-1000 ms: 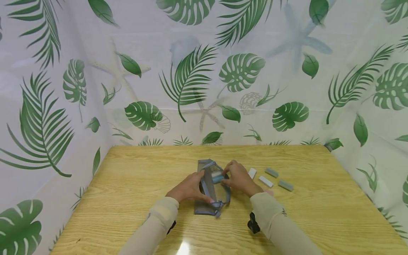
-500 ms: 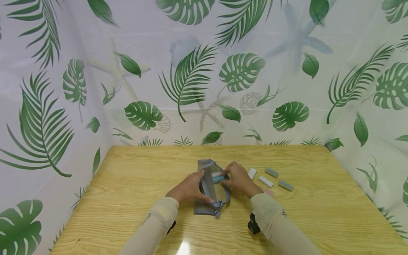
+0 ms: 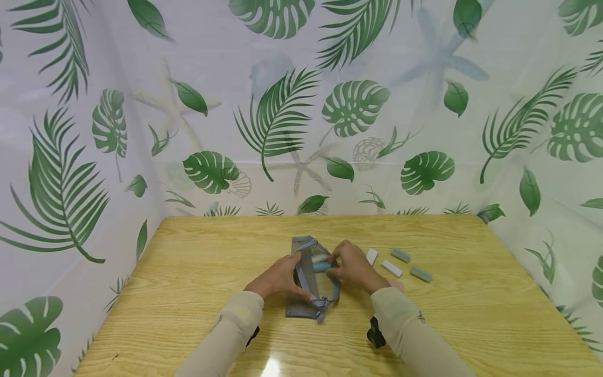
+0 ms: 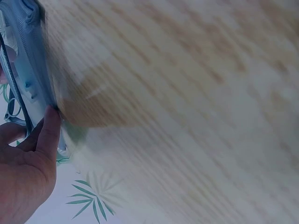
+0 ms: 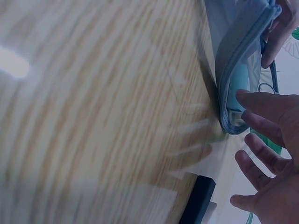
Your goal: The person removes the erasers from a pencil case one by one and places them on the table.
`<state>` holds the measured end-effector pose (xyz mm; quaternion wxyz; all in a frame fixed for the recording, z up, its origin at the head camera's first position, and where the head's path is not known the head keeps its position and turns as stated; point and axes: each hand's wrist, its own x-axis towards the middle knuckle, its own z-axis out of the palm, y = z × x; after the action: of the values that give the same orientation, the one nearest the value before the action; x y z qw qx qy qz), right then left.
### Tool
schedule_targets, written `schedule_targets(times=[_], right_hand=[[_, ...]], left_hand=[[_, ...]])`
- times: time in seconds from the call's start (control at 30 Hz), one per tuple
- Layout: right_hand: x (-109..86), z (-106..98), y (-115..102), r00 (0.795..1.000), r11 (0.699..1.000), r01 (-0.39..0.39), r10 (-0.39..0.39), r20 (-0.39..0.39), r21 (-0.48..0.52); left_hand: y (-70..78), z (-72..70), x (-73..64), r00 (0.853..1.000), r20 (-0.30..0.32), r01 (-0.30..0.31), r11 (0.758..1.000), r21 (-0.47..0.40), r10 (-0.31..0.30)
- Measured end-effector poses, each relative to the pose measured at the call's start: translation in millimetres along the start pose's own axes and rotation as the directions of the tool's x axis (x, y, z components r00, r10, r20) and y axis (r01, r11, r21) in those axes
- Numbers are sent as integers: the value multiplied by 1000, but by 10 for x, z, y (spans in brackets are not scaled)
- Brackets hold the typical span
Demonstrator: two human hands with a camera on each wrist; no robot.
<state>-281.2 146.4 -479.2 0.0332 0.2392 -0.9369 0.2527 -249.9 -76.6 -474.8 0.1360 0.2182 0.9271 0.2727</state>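
A grey-blue zip pouch (image 3: 309, 280) with see-through sides lies on the table, its mouth spread toward the right. My left hand (image 3: 278, 277) grips its left side, thumb near the zip end and fingers at the upper rim. Inside the mouth lie a light-blue block (image 3: 322, 266) and a pale block (image 3: 319, 258), side by side. My right hand (image 3: 353, 267) reaches to the mouth from the right and pinches the light-blue block's end between thumb and index finger. In the right wrist view its other fingers spread apart beside the pouch, and the light-blue block (image 5: 238, 84) shows within the opening.
Right of the pouch lie two white blocks, one farther back (image 3: 372, 256) and one nearer (image 3: 392, 268), and two grey-blue blocks (image 3: 400, 255). A pink piece (image 3: 396, 285) sits partly behind the right wrist. Leaf-patterned sheeting (image 3: 301, 131) rises behind the wooden table (image 3: 212, 246).
Both hands keep nearly the same place on the pouch. The two blocks inside have shifted slightly at the right fingertips, and the head view has moved a little.
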Motion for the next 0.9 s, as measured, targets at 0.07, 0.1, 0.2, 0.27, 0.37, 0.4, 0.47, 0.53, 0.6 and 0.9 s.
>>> schedule_targets(times=[0.07, 0.1, 0.2, 0.27, 0.37, 0.4, 0.47, 0.53, 0.6, 0.9], right_hand=[[-13, -4, -2, 1000, 1000, 8, -8, 3, -7], [-17, -7, -3, 1000, 1000, 12, -12, 3, -9], [-25, -19, -4, 1000, 1000, 19, -19, -2, -2], [-27, -24, -4, 1000, 1000, 16, -16, -6, 6], [-21, -20, 3, 1000, 1000, 4, -4, -10, 4], [-19, -17, 5, 1000, 1000, -6, 6, -9, 4], [-9, 2, 10, 1000, 1000, -14, 14, -7, -6], [2, 20, 12, 1000, 1000, -20, 20, -3, -6], [13, 35, 13, 1000, 1000, -14, 14, -2, -8], [32, 75, 13, 999, 999, -32, 32, 4, 3]], left_hand=[[-1, 1, -4, 1000, 1, 3, 1000, -2, -3], [-1, 1, -5, 1000, 2, 5, 1000, -3, -5], [1, -1, -10, 1000, 8, 13, 1000, 2, -13], [6, -1, -12, 1000, 8, 20, 1000, 2, -20], [17, -3, -14, 999, 14, 36, 999, 2, -36], [21, -3, -12, 999, 16, 38, 999, -2, -38], [19, -1, -12, 999, 19, 41, 999, -9, -41], [14, 3, -10, 999, 18, 39, 999, -7, -39], [5, 9, -6, 999, 13, 33, 999, -3, -33], [-25, 22, 1, 1000, 7, 30, 1000, 6, -30]])
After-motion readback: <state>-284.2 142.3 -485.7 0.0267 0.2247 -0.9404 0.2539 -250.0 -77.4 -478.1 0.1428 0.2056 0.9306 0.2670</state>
